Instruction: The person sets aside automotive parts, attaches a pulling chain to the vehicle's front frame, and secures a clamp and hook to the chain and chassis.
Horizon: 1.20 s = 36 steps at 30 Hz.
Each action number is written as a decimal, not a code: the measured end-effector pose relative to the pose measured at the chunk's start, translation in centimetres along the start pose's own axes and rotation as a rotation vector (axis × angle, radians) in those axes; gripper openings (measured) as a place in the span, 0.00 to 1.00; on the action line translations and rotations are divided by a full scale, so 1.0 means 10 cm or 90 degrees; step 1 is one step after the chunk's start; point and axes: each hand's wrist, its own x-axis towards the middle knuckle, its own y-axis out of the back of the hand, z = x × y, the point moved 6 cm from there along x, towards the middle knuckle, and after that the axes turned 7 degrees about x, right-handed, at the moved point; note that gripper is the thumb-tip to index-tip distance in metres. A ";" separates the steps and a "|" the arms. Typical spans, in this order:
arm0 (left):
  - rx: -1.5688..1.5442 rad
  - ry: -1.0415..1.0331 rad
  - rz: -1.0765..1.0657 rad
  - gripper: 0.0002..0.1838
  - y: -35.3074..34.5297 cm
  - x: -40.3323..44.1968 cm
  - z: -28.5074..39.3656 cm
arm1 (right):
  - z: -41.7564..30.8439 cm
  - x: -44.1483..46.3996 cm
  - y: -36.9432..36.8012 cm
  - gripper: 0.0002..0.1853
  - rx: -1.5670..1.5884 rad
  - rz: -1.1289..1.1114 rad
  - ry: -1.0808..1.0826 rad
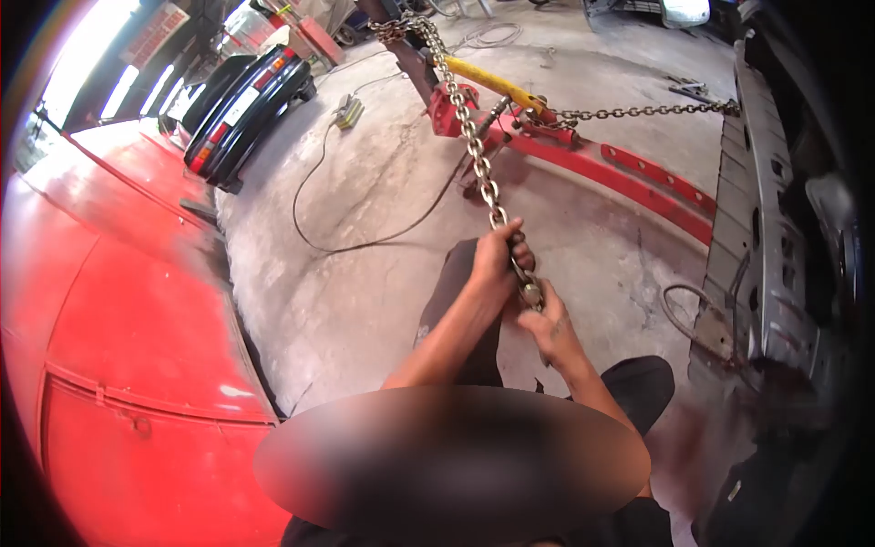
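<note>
A heavy metal chain (474, 146) runs from the top of a dark upright post (410, 64) down to my hands. My left hand (497, 260) is closed around the chain near its lower end. Just below it, my right hand (547, 321) grips the end of the chain, where a thicker metal piece shows by the fingers; its exact kind is hard to make out. Beyond my hands stands a red pulling frame (583, 164) with a yellow cylinder (492, 82). A second chain (638, 111) stretches from the frame to a grey vehicle body on the right.
A red panel surface (155, 310) fills the left side. Behind it is a dark car (246, 118). A black hose (319, 242) curves over the concrete floor from a yellowish pedal (348, 111). The grey vehicle body (770, 210) lines the right edge, with a looped cable (670, 305) near it.
</note>
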 end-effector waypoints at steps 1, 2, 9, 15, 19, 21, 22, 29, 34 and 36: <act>0.019 -0.031 0.002 0.11 0.05 0.03 0.05 | -0.04 -0.01 -0.03 0.19 -0.011 0.001 0.012; 0.038 -0.061 0.003 0.11 0.11 0.06 0.11 | -0.08 -0.01 -0.06 0.19 -0.022 0.002 0.025; 0.029 -0.076 -0.008 0.11 0.03 -0.25 0.31 | -0.16 -0.05 -0.19 0.15 -0.017 -0.029 0.013; -0.005 -0.025 -0.056 0.12 -0.09 0.03 -0.10 | -0.16 0.05 0.18 0.21 -0.169 -0.002 -0.089; 0.055 0.029 -0.061 0.09 -0.09 0.39 -0.39 | 0.05 0.10 0.48 0.25 -0.261 0.030 -0.064; 0.127 0.100 -0.092 0.09 -0.14 0.53 -0.59 | 0.05 0.09 0.74 0.28 -0.364 0.049 -0.066; 0.178 0.141 -0.115 0.10 -0.16 0.57 -0.71 | 0.05 0.11 0.89 0.29 -0.433 0.046 -0.067; 0.197 0.198 -0.410 0.10 -0.98 0.66 -1.11 | -0.21 0.40 1.78 0.31 -0.484 0.079 -0.096; 0.287 0.134 -0.373 0.18 -1.12 0.88 -1.41 | -0.01 0.53 2.17 0.30 -0.471 0.088 -0.150; 0.314 0.103 -0.351 0.20 -1.15 0.98 -1.45 | 0.08 0.55 2.27 0.30 -0.475 0.080 -0.191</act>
